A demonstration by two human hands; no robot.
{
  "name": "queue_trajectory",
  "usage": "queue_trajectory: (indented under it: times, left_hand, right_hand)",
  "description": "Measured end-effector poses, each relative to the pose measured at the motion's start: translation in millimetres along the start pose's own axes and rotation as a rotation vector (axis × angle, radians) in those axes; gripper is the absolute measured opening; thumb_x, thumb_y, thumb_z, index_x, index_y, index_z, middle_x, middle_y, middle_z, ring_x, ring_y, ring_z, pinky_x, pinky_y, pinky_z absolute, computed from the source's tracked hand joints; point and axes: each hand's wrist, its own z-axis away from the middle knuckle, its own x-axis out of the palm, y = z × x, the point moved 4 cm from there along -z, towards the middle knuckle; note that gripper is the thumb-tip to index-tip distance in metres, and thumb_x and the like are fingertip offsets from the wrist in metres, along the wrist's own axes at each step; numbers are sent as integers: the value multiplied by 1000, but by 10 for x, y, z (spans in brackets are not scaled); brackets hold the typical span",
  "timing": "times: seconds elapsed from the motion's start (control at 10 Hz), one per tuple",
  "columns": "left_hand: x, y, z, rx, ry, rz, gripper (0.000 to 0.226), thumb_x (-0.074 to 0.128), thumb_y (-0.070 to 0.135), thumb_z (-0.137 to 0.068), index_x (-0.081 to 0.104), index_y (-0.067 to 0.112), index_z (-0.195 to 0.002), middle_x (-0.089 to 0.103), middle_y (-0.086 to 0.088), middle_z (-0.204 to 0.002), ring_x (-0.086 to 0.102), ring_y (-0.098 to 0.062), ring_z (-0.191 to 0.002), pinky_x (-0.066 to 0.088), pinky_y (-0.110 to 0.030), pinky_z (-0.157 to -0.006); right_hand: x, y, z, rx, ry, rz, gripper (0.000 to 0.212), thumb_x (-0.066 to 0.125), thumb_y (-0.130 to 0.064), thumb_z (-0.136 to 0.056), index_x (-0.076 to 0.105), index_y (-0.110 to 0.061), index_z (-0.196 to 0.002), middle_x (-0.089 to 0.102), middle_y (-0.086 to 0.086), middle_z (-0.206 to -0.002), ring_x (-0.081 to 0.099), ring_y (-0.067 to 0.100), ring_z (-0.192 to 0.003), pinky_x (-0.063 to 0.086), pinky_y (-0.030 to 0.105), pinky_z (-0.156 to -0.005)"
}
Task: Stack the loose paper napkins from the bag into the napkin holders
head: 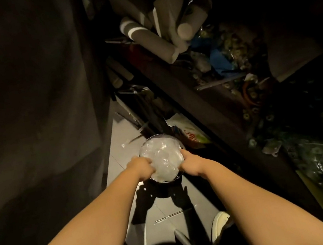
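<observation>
While both arms reach straight forward and down, the left hand (141, 167) and the right hand (189, 161) grip a clear bag (161, 157) of white napkins from opposite sides, fingers curled into the plastic. It sits in a round metal bowl (177, 141) above the tiled floor (118, 145)

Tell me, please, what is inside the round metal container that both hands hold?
A crumpled white mass, likely napkins in clear plastic, fills the metal container. It covers whatever lies underneath, and the left hand and right hand cover its sides.
</observation>
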Motion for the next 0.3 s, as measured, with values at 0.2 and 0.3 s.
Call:
queue_trajectory:
  times: [0.2, 0.3]
  left_hand:
    - [-35, 46, -77, -7, 167, 173, 50, 58, 13, -88, 35, 15, -132, 58, -13, -112, 58, -30, -100, 48, -37, -78]
    - [-170, 183, 11, 22, 321, 78, 50, 58, 13, -86, 47, 25, -132, 45, -7, -133, 44, -29, -122, 48, -44, -97]
  right_hand:
    - [-9, -36, -27, 48, 16, 46, 62, 49, -9, -95, 27, -14, -153, 34, 17, -152, 39, 34, -135, 36, 38, -110]
    - [-30, -90, -11, 16, 61, 106, 58, 50, -11, -95, 31, -12, -150, 35, 16, -152, 40, 34, -135, 35, 39, -111]
